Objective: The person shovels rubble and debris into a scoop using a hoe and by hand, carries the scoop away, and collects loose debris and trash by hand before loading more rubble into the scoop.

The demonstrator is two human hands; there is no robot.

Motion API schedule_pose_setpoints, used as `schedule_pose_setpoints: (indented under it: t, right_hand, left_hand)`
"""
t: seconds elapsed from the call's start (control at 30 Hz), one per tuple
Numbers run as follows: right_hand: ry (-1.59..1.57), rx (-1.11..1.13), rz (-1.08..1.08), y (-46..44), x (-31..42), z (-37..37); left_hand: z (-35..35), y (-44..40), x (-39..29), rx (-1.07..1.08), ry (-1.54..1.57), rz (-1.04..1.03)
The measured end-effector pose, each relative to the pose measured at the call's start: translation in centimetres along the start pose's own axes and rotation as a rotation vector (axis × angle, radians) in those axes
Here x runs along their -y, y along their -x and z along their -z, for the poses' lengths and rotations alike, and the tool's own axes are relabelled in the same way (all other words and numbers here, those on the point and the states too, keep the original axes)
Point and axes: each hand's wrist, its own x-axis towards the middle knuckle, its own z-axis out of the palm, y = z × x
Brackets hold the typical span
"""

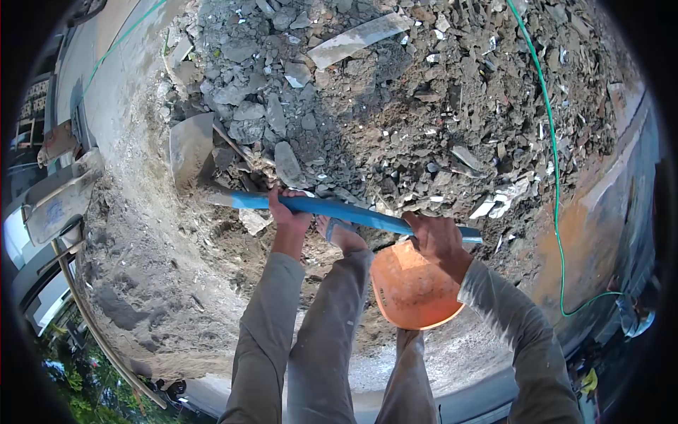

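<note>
We hold a long tool with a blue handle [339, 211] in both hands, and it looks like a hoe. Our left hand [291, 219] wraps around the handle nearer the metal blade [191, 147]. Our right hand [438, 240] wraps around it close to the other end. Both grips look firm.

The tool lies across in front of us, with its blade off to our left, by the edge of the broken rubble [282, 106]. We cannot tell if the blade is touching the ground. An orange pan [417, 297] is between us and the pile, just below our right hand and in front of our right leg. One foot [346, 237] is right by the handle, near our left hand. A green hose [549, 120] runs over the rubble on the right side.

We think the step in hand is pulling rubble with the blade, and the pan looks like the place to put it. The next move seems to call for getting the blade behind some loose bits and dragging them to the pan. We would need to hold on tight, watch that foot, and go slowly, because big lumps could catch the blade.
</note>
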Motion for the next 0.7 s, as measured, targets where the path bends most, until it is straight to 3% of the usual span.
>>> schedule_pose_setpoints:
  t: [0.03,0.07,0.23,0.3,0.37,0.43,0.5,0.53,0.6,0.7]
  right_hand:
    - [-0.107,0.073,-0.047,2.0,-0.2,-1.0]
    - [-0.207,-0.014,-0.04,4.2,0.0,-2.2]
    - [-0.468,-0.03,-0.206,9.9,1.9,-4.7]
    - [-0.535,-0.095,-0.244,10.2,2.7,-2.6]
    - [-0.877,0.004,-0.292,9.2,2.7,1.1]
    - [-1.0,-0.147,-0.246,8.3,3.4,2.6]
    - [-1.269,-0.033,-0.221,7.1,3.4,2.6]
    - [-1.346,0.017,-0.273,7.5,4.4,2.5]
    - [-1.435,0.041,-0.256,9.7,4.3,1.6]
    - [-1.355,-0.127,-0.297,15.1,8.5,-0.8]
  left_hand:
    - [-0.1,2.5,0.4,0.057,-0.027,0.027]
    - [-0.1,4.8,0.7,0.087,-0.086,0.053]
    - [-6.4,14.8,1.4,0.294,-0.282,0.1]
    - [-11.7,16.7,1.9,0.348,-0.472,-0.075]
    - [-17.4,16.3,2.1,0.45,-0.6,-0.304]
    - [-22.2,11.9,1.7,0.531,-0.781,-0.301]
    - [-25.7,7.2,5.0,0.382,-1.015,-0.477]
    - [-25.7,6.8,6.8,0.398,-1.042,-0.465]
    - [-25.9,6.8,10.1,-0.008,-1.487,-0.729]
    - [-20.9,8.1,9.8,0.063,-1.462,-0.589]
